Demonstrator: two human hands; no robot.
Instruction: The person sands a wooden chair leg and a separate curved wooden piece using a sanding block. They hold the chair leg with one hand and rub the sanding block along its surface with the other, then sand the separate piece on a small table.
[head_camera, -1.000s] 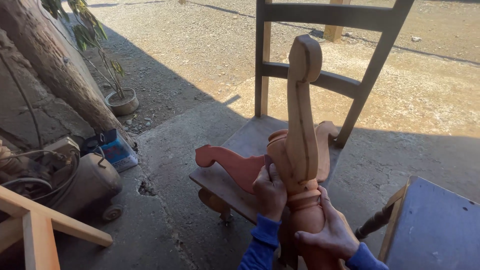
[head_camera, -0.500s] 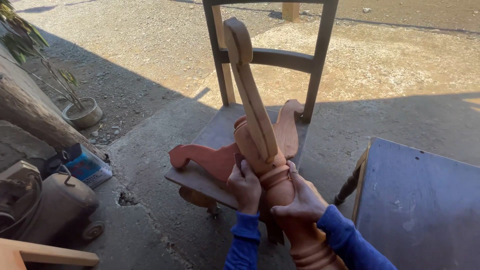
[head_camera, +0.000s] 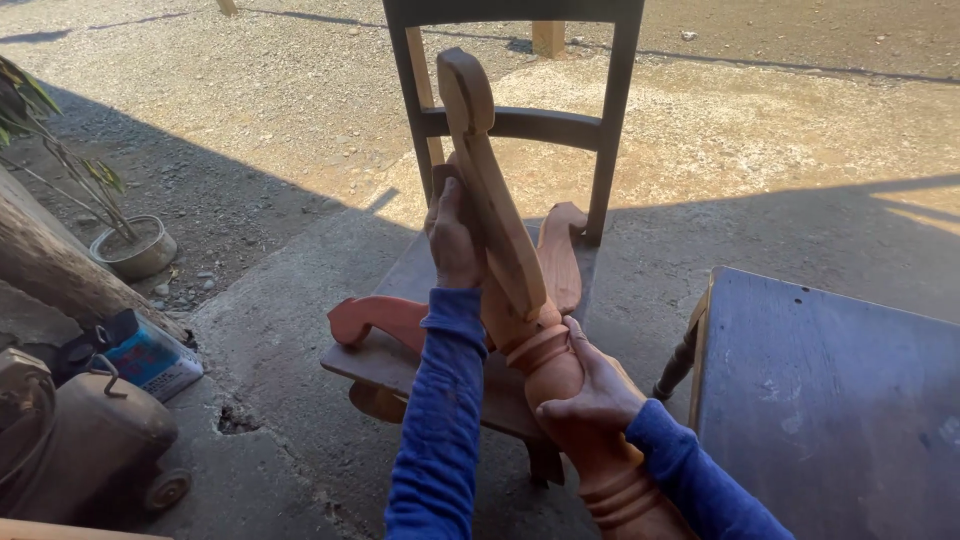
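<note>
A reddish-brown turned wooden pedestal post with three curved scroll legs (head_camera: 545, 350) lies tilted across the seat of a dark wooden ladder-back chair (head_camera: 420, 262), one leg pointing up toward the chair back. The left hand (head_camera: 452, 235) presses flat against the side of that raised leg, fingers extended along it. The right hand (head_camera: 592, 388) wraps closed around the ringed column lower down. A dark blue-grey tabletop (head_camera: 830, 400) stands just beside on the right; a rusty round tank (head_camera: 80, 440) sits well apart on the left

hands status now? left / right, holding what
Left hand: pressed on the upright curved leg of the wooden pedestal, fingers hidden behind it.
Right hand: closed around the turned column.
</note>
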